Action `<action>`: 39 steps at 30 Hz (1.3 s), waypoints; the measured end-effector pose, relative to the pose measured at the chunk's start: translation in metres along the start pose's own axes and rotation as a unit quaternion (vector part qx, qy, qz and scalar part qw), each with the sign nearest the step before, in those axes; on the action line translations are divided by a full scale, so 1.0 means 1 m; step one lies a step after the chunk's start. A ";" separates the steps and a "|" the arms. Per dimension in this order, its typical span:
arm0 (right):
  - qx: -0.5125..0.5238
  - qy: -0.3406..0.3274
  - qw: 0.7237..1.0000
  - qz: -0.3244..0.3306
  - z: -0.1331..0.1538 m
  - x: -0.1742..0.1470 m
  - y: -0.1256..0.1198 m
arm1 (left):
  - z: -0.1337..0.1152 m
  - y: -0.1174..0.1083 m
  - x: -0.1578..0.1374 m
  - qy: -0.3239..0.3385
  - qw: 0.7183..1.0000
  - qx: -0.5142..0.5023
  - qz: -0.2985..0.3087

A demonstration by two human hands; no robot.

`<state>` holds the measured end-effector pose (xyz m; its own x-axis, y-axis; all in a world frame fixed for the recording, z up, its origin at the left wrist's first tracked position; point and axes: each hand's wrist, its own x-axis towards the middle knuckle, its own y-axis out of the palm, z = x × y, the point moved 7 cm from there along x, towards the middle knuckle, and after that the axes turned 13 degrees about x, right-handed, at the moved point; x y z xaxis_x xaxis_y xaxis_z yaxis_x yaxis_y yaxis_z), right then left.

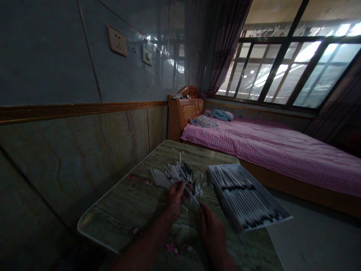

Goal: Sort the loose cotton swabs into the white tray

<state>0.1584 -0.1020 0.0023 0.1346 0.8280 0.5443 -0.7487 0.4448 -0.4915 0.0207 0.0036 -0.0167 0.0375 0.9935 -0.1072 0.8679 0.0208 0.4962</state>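
Pen (192,196) was gripped by left hand (175,197) and right hand (211,223); tray (268,197) at three o'clock seemed well filled, loose parts (175,172) at eleven unfinished.

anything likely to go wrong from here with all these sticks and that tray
The shallow white rectangular tray seems to overhang the edge of the green marble-patterned table, so a bump from the nearby right hand might tip it and spill the white sticks with dark ends lying inside. Also, the left hand, holding a thin white stick, is close to the loose pile of slim white tubes, so a brush might scatter some.
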 end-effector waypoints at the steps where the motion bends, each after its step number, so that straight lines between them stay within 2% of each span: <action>1: -0.010 -0.011 1.000 -0.005 0.001 -0.001 0.000 | -0.001 0.000 0.000 0.005 1.000 0.006 0.000; 4: -0.019 -0.004 1.000 -0.002 -0.001 -0.004 0.003 | -0.003 0.000 -0.002 0.015 1.000 0.025 -0.004; 8: 0.056 0.095 0.994 0.014 -0.012 -0.002 0.003 | -0.004 0.004 -0.007 0.015 0.999 0.043 -0.005; 11: 0.148 0.168 0.974 0.024 -0.020 0.003 0.002 | -0.002 0.007 -0.009 0.013 0.999 0.032 -0.008; 16: 0.239 0.233 0.942 0.040 -0.026 0.009 0.004 | 0.002 0.011 -0.011 0.008 1.000 0.011 -0.010; 19: 0.267 0.251 0.930 0.032 -0.029 0.008 0.007 | 0.001 0.013 -0.013 0.010 1.000 0.005 -0.013; 22: 0.264 0.247 0.932 0.033 -0.028 0.006 0.010 | -0.001 0.013 -0.014 0.010 1.000 0.008 -0.015; 28: 0.243 0.239 0.936 0.090 -0.020 0.003 0.014 | -0.001 0.012 -0.014 0.009 0.999 0.031 0.001; 30: 0.210 0.228 0.947 0.079 -0.020 0.010 0.000 | -0.001 0.013 -0.013 0.012 1.000 0.023 0.013; 33: 0.137 0.212 0.967 0.036 -0.031 0.034 -0.041 | -0.001 0.014 -0.011 0.018 0.999 0.031 0.018; 36: 0.023 0.207 0.978 0.001 -0.060 0.066 -0.090 | -0.004 0.012 -0.010 0.042 0.996 0.084 -0.006; 39: -0.124 0.236 0.964 -0.007 -0.099 0.094 -0.127 | -0.007 0.014 -0.012 0.084 0.986 0.141 -0.020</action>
<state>0.3305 -0.0474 0.0486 0.4666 0.8589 0.2110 -0.5750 0.4759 -0.6655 0.0291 -0.0074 -0.0027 -0.0617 0.9975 0.0337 0.9709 0.0522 0.2336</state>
